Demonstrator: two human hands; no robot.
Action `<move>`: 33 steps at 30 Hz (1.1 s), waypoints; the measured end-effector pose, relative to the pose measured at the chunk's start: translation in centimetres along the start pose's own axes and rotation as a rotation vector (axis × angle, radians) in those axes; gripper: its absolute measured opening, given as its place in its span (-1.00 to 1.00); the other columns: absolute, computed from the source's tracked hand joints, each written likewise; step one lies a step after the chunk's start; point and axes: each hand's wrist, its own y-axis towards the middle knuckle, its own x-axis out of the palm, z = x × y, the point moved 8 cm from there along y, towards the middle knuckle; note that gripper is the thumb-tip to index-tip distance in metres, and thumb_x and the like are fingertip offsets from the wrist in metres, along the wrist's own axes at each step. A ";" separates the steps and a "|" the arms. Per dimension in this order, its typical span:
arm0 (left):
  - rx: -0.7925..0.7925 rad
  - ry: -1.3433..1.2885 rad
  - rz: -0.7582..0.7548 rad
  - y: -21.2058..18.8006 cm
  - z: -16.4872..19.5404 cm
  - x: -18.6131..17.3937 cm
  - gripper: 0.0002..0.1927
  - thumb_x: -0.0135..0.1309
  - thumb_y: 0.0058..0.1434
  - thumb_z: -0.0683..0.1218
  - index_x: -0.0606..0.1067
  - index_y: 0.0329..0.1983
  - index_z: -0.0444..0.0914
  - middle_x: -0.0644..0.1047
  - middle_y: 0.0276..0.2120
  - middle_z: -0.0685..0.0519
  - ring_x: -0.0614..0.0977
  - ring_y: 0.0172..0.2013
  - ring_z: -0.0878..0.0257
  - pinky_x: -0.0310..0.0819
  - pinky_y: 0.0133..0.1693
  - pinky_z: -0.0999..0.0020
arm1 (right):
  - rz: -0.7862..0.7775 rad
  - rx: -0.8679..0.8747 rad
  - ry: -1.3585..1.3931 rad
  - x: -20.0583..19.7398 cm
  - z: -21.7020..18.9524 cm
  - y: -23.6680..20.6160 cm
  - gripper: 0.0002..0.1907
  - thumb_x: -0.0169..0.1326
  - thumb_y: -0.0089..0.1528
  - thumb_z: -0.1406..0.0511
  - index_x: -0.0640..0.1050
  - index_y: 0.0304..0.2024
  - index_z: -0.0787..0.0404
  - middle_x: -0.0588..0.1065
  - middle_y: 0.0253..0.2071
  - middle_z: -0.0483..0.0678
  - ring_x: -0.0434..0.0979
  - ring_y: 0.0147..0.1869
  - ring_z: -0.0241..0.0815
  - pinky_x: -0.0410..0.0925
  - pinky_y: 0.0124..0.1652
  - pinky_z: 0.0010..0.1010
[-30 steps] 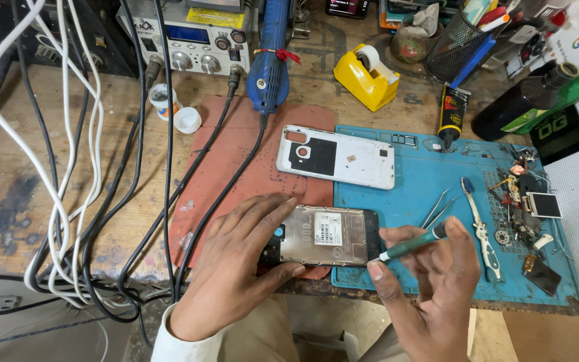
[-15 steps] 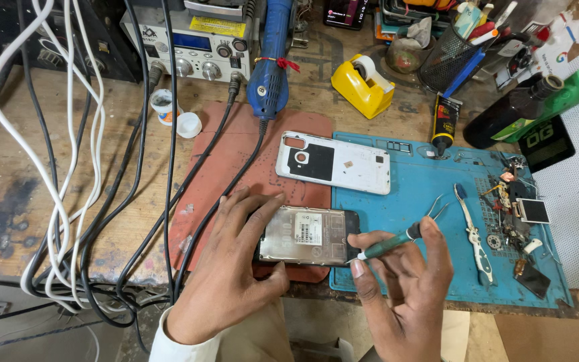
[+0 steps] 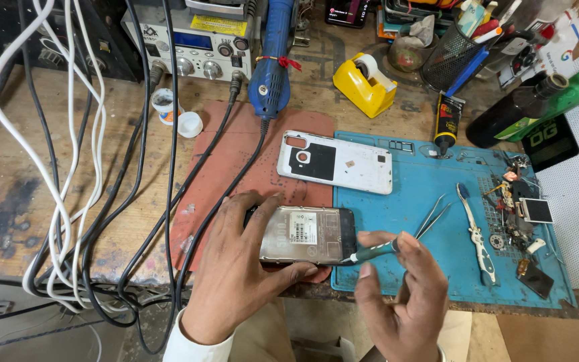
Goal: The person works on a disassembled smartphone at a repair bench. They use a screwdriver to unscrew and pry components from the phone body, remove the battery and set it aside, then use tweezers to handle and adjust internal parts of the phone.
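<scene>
Opened phone under left hand's grip, right hand beside, pinching green screwdriver.

Showing silver-grey with a black end: opened phone. Lying white with black patches: back cover. Spreading bright blue: work mat; rust-red: pad. Standing yellow: tape dispenser. Showing green-handled: screwdriver. Trailing black and white: cables.
</scene>
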 end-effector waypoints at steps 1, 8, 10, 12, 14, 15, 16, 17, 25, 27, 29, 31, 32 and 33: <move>0.000 -0.007 0.000 0.0 -0.1 0.1 -0.03 0.46 -0.19 0.14 0.37 0.26 -0.33 0.37 0.15 -0.22 0.39 0.18 -0.20 0.33 0.10 -0.04 | 0.001 -0.019 -0.086 0.0 -0.1 0.1 -0.17 0.20 0.14 0.56 0.17 0.38 0.07 0.48 0.02 0.20 0.58 0.06 -0.03 0.51 -0.04 -0.29; -0.016 -0.040 0.008 -0.1 -0.2 0.0 -0.04 0.47 -0.20 0.12 0.38 0.26 -0.32 0.38 0.13 -0.21 0.43 0.15 -0.18 0.37 0.07 -0.01 | -0.034 -0.046 0.125 0.0 0.2 1.0 -0.20 0.13 0.24 0.56 0.15 0.46 0.07 0.51 0.01 0.15 0.63 0.11 -0.05 0.50 0.02 -0.29; -0.013 -0.041 0.018 -0.2 -0.1 -0.1 -0.05 0.46 -0.20 0.11 0.38 0.25 -0.33 0.38 0.13 -0.21 0.44 0.15 -0.18 0.37 0.07 -0.01 | -0.034 -0.022 0.165 0.1 0.3 1.0 -0.23 0.16 0.28 0.55 0.16 0.45 0.07 0.52 0.00 0.11 0.66 0.05 -0.13 0.55 0.00 -0.33; 0.008 -0.024 0.034 -0.2 0.0 -0.2 -0.08 0.46 -0.19 0.10 0.40 0.24 -0.33 0.40 0.13 -0.20 0.44 0.15 -0.18 0.37 0.08 -0.01 | -0.063 -0.074 0.145 0.3 0.0 1.2 -0.25 0.09 0.28 0.56 0.15 0.45 0.07 0.54 0.03 0.13 0.64 0.13 -0.06 0.51 0.10 -0.25; -0.008 -0.027 0.040 -0.3 0.0 -0.2 -0.09 0.46 -0.20 0.10 0.40 0.22 -0.32 0.41 0.12 -0.19 0.46 0.14 -0.17 0.37 0.08 -0.01 | -0.060 -0.078 0.097 0.4 -0.1 1.3 -0.26 0.11 0.28 0.55 0.16 0.43 0.08 0.53 0.04 0.13 0.64 0.12 -0.06 0.51 0.10 -0.27; -0.013 -0.029 0.046 -0.2 0.0 -0.2 -0.09 0.45 -0.20 0.10 0.40 0.21 -0.32 0.42 0.11 -0.18 0.46 0.13 -0.16 0.37 0.08 -0.01 | -0.045 -0.058 0.062 0.3 0.0 1.3 -0.26 0.16 0.27 0.53 0.17 0.41 0.08 0.51 0.03 0.13 0.65 0.07 -0.11 0.53 0.04 -0.32; -0.004 -0.025 0.052 -0.3 0.2 -0.2 -0.10 0.45 -0.19 0.11 0.41 0.21 -0.32 0.43 0.11 -0.18 0.46 0.13 -0.16 0.36 0.09 -0.01 | -0.032 -0.034 0.028 0.3 0.1 1.3 -0.27 0.21 0.27 0.52 0.18 0.39 0.09 0.49 0.01 0.12 0.66 0.03 -0.15 0.55 -0.01 -0.37; 0.005 -0.020 0.058 -0.3 0.3 -0.3 -0.11 0.45 -0.18 0.12 0.41 0.21 -0.32 0.43 0.11 -0.18 0.46 0.13 -0.17 0.35 0.10 -0.01 | -0.042 -0.019 0.061 0.3 0.2 1.3 -0.28 0.16 0.28 0.53 0.16 0.40 0.10 0.51 0.02 0.13 0.66 0.05 -0.13 0.53 0.01 -0.35; -0.005 -0.005 0.069 -0.1 0.4 -0.5 -0.13 0.44 -0.18 0.12 0.43 0.20 -0.31 0.44 0.11 -0.15 0.46 0.13 -0.15 0.35 0.09 0.00 | -0.062 0.021 0.184 0.3 0.5 1.4 -0.24 0.06 0.32 0.57 0.11 0.48 0.07 0.54 0.07 0.11 0.65 0.13 -0.08 0.51 0.13 -0.27; -0.001 -0.004 0.069 -0.1 0.5 -0.5 -0.13 0.44 -0.17 0.12 0.44 0.19 -0.31 0.44 0.11 -0.15 0.46 0.13 -0.15 0.34 0.09 0.00 | -0.053 -0.012 -0.040 0.2 0.2 1.5 -0.17 0.26 0.20 0.50 0.16 0.42 0.08 0.52 0.02 0.13 0.62 0.09 -0.05 0.48 0.03 -0.29; -0.008 -0.008 0.058 0.0 0.5 -0.5 -0.13 0.44 -0.18 0.13 0.44 0.18 -0.31 0.44 0.10 -0.13 0.47 0.13 -0.14 0.35 0.09 0.01 | -0.069 -0.024 -0.029 0.2 0.0 1.7 -0.16 0.26 0.20 0.50 0.17 0.43 0.07 0.52 0.02 0.13 0.62 0.09 -0.05 0.49 0.04 -0.29; 0.000 0.004 0.068 0.0 0.6 -0.6 -0.14 0.45 -0.18 0.14 0.45 0.17 -0.31 0.44 0.09 -0.13 0.46 0.13 -0.15 0.34 0.09 0.00 | -0.117 -0.007 0.221 0.5 0.0 1.8 -0.23 0.08 0.33 0.55 0.12 0.50 0.04 0.54 0.08 0.10 0.66 0.15 -0.08 0.54 0.16 -0.28; 0.013 0.016 0.084 0.0 0.7 -0.7 -0.14 0.45 -0.18 0.14 0.45 0.16 -0.31 0.44 0.10 -0.14 0.45 0.14 -0.16 0.33 0.10 -0.01 | -0.110 -0.053 0.114 0.4 -0.3 1.9 -0.21 0.13 0.27 0.54 0.12 0.46 0.05 0.52 0.05 0.11 0.63 0.12 -0.06 0.51 0.13 -0.26; 0.028 0.025 0.095 -0.1 0.9 -0.8 -0.15 0.45 -0.17 0.15 0.46 0.16 -0.31 0.44 0.10 -0.15 0.45 0.15 -0.17 0.33 0.11 -0.02 | -0.102 -0.094 0.003 0.4 -0.6 1.8 -0.18 0.17 0.20 0.52 0.13 0.42 0.06 0.51 0.02 0.13 0.61 0.09 -0.03 0.47 0.09 -0.25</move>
